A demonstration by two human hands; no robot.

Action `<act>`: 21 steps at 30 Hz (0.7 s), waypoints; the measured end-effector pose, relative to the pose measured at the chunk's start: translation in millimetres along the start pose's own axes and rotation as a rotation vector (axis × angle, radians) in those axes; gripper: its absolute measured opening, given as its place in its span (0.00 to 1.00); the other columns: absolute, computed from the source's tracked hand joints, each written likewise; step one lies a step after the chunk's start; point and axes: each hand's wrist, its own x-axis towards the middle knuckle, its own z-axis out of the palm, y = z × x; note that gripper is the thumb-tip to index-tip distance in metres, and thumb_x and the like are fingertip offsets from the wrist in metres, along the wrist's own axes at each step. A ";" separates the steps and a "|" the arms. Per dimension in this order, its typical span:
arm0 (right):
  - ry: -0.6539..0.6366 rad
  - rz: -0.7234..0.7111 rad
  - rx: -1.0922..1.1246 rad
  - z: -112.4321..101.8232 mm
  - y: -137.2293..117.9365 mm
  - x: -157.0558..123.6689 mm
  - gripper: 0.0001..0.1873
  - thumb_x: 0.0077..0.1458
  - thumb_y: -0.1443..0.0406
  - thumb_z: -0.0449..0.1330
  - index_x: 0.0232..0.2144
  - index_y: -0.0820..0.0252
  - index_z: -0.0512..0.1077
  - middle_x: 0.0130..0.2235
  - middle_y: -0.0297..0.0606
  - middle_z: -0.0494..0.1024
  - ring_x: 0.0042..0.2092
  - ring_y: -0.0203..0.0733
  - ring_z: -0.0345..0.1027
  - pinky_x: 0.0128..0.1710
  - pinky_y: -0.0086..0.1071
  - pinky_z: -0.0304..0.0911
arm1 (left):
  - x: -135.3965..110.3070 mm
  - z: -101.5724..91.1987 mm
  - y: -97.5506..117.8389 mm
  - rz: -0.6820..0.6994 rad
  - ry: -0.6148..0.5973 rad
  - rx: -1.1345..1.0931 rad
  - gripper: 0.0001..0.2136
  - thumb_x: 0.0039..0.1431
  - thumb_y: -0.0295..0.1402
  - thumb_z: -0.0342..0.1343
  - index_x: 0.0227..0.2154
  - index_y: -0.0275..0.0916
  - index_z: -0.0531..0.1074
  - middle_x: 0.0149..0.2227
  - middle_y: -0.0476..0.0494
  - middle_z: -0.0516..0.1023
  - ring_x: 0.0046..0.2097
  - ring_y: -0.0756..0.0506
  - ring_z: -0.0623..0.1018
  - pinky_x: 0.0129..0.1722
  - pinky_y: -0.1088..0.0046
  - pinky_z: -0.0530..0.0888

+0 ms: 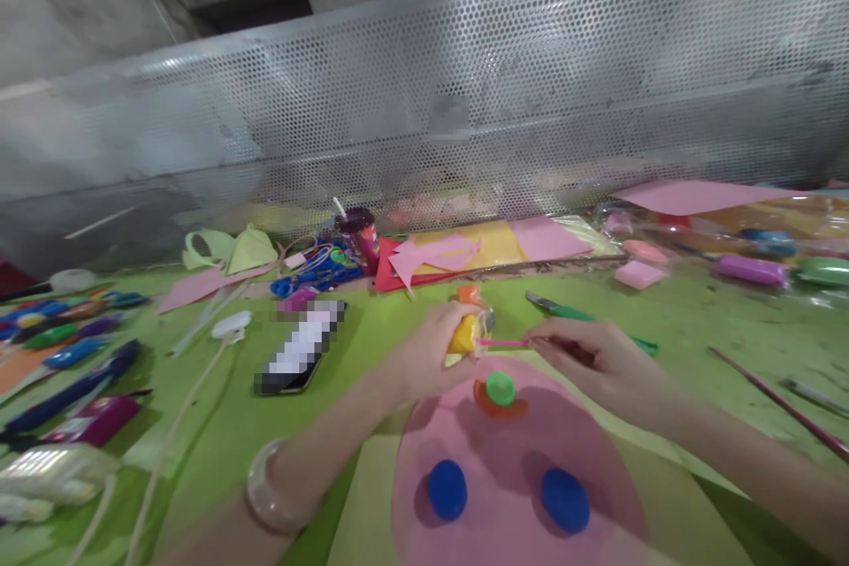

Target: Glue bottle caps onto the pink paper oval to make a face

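My left hand [431, 349] is closed around a small packet of yellow modelling clay [464, 333] in clear wrapping. Between the fingertips of my right hand [600, 363] is a thin pink stick [502, 343], its far end at the yellow clay. Below both hands lies a round sheet of pink paper [510, 460] on a pale yellow sheet [364, 495]. Two blue clay discs [447, 490] sit on the pink round, with a green clay disc [500, 388] over a curved orange clay piece [510, 409] near its top edge. An orange lump [468, 294] shows just beyond my left hand.
A green-handled craft knife [570, 312] lies behind my right hand. On the left are a phone [302, 347], a white cable [179, 416] and several clay packets [80, 352]. A lidded cup with a straw [359, 239] stands before the perforated metal panel [424, 106]. Brushes [776, 398] lie right.
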 end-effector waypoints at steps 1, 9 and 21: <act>-0.034 0.024 0.052 -0.8 -1.3 0.0 0.19 0.60 0.56 0.48 0.30 0.58 0.74 0.24 0.34 0.74 0.24 0.35 0.63 0.21 0.27 0.57 | -1.3 -0.9 1.0 0.022 -0.010 0.011 0.20 0.55 0.33 0.51 0.52 0.43 0.59 0.50 0.41 0.69 0.51 0.42 0.70 0.51 0.59 0.67; -0.069 0.071 0.179 -2.8 -2.7 -1.0 0.18 0.58 0.55 0.51 0.28 0.59 0.74 0.23 0.33 0.70 0.24 0.34 0.59 0.21 0.28 0.55 | -2.2 -5.3 7.1 0.066 -0.065 0.075 0.23 0.57 0.42 0.51 0.53 0.41 0.58 0.53 0.39 0.69 0.54 0.41 0.69 0.53 0.60 0.66; -0.068 -0.145 0.006 2.0 -1.8 -5.1 0.18 0.61 0.59 0.47 0.34 0.58 0.75 0.26 0.36 0.77 0.23 0.33 0.64 0.22 0.28 0.58 | -3.8 -2.7 7.0 0.192 -0.054 0.146 0.21 0.58 0.43 0.50 0.51 0.39 0.61 0.45 0.40 0.72 0.48 0.42 0.71 0.50 0.62 0.68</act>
